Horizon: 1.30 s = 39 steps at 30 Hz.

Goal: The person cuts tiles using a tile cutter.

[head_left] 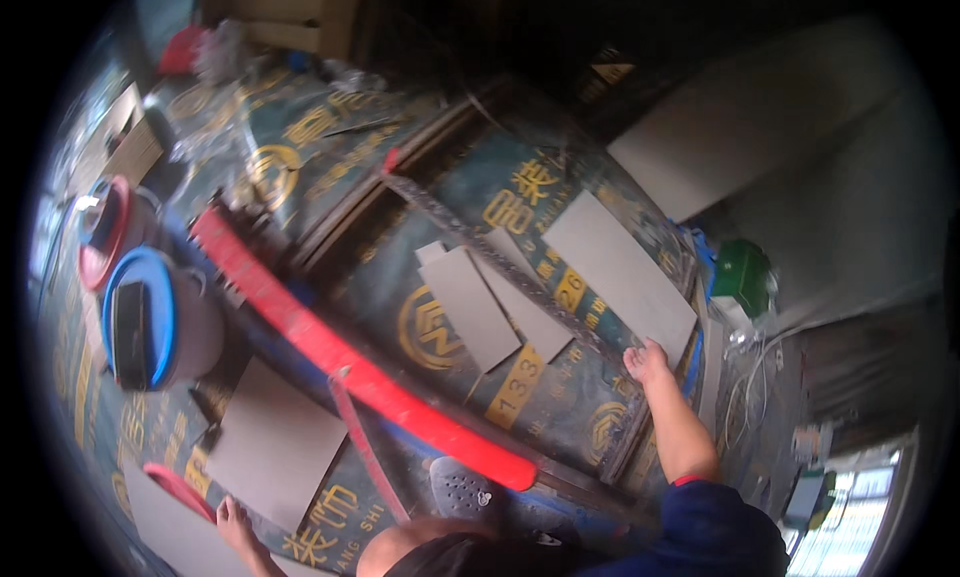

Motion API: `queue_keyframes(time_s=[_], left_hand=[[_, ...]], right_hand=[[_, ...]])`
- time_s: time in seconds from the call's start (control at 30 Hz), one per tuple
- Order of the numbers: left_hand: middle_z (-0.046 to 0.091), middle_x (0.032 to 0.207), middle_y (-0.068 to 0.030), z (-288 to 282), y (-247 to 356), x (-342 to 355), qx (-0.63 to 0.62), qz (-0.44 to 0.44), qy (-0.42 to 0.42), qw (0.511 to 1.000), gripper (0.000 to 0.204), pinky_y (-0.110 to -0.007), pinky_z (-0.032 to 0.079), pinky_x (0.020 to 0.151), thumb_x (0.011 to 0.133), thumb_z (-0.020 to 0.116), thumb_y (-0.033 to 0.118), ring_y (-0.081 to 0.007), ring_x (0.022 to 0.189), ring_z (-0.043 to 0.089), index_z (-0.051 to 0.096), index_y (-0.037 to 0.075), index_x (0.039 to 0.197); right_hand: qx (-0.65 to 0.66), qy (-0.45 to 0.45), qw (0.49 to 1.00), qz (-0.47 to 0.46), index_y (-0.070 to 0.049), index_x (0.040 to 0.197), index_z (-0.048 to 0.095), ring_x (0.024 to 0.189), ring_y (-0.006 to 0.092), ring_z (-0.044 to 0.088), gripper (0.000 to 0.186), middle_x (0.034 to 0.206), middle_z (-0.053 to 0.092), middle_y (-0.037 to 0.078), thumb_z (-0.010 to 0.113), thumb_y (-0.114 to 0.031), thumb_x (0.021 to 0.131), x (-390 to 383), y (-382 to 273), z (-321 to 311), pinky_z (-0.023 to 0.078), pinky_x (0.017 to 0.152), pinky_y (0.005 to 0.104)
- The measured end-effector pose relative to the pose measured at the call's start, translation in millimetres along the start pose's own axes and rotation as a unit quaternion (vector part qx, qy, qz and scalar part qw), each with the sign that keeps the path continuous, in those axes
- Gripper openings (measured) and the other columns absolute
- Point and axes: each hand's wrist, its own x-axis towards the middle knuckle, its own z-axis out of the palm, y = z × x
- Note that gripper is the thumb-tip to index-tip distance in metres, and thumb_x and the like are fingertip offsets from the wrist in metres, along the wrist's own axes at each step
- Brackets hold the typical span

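My right hand (645, 362) has its fingers curled on the near end of a long grey tile (615, 257), at the right of the dark printed floor covering (400, 277). My left hand (235, 522), low at the left, has bent fingers beside a red curved object (175, 487) lying over a grey panel (170, 527); what it grips, if anything, is unclear. Between my hands a long red bar (370, 367) of a tool crosses diagonally. Smaller cut grey pieces (470, 307) lie beyond it, beside a dark rail (435, 207). Another grey tile (270, 442) rests near my left hand.
Two lidded buckets, one blue-topped (175, 317), one red-topped (135, 222), stand at the left. A green box (740, 272), loose cables (750, 372) and a large pale board (700, 117) are at the right. My shoe (460, 487) is at the lower middle. Plastic scraps (225, 52) lie at the back.
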Motion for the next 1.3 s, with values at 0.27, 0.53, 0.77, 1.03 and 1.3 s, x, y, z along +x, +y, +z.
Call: queue_keyframes(time_s=[0.27,0.53,0.77,1.03,1.3], left_hand=[[0.052,0.08,0.0042,-4,39,17,0.02,0.046,-0.023,0.998,0.024,-0.021,0.035,0.057,0.092,0.058,0.029,-0.0055,0.069,0.047,0.058,0.009,0.104],[0.05,0.082,0.0039,-16,102,33,-0.001,0.158,-0.079,0.984,0.025,-0.02,0.035,0.066,0.094,0.057,0.027,-0.0052,0.075,0.045,0.06,0.005,0.106],[0.05,0.081,0.0022,5,173,-36,-0.056,0.185,-0.056,0.98,0.024,-0.019,0.035,0.066,0.094,0.056,0.025,-0.0047,0.073,0.043,0.06,0.003,0.103],[0.062,0.1,-0.0091,9,264,-90,0.043,0.316,-0.18,0.931,0.031,-0.028,0.045,0.087,0.092,0.059,0.021,-0.0162,0.094,0.058,0.058,-0.004,0.111],[0.061,0.099,-0.0079,-22,295,-108,-0.012,0.338,-0.206,0.918,0.03,-0.028,0.043,0.087,0.093,0.058,0.022,-0.0147,0.094,0.055,0.059,-0.001,0.112]], right_hand=[[0.138,-0.034,0.981,0.13,-0.006,0.122,0.051,0.113,0.0362,0.052,0.046,0.127,0.051,0.02,0.054,-0.04,0.092,57,-2,-22,0.055,0.081,0.0471],[0.325,-0.064,0.944,-0.014,-0.011,0.119,0.058,0.113,0.0289,0.055,0.039,0.121,0.061,0.005,0.057,-0.038,0.091,85,-44,9,0.048,0.092,0.0511],[0.314,-0.07,0.946,-0.051,-0.001,0.119,0.054,0.112,0.0279,0.056,0.027,0.122,0.058,0.011,0.051,-0.011,0.094,42,-104,41,0.054,0.088,0.0525],[0.229,-0.161,0.937,-0.211,0.001,0.109,0.055,0.108,0.0305,0.056,0.027,0.114,0.057,0.013,0.057,-0.001,0.082,-70,-132,43,0.055,0.088,0.0468],[0.048,-0.14,0.788,-0.598,0.005,0.128,0.046,0.113,0.0269,0.054,0.054,0.126,0.053,0.014,0.067,-0.022,0.087,-360,-190,-49,0.046,0.092,0.0396]])
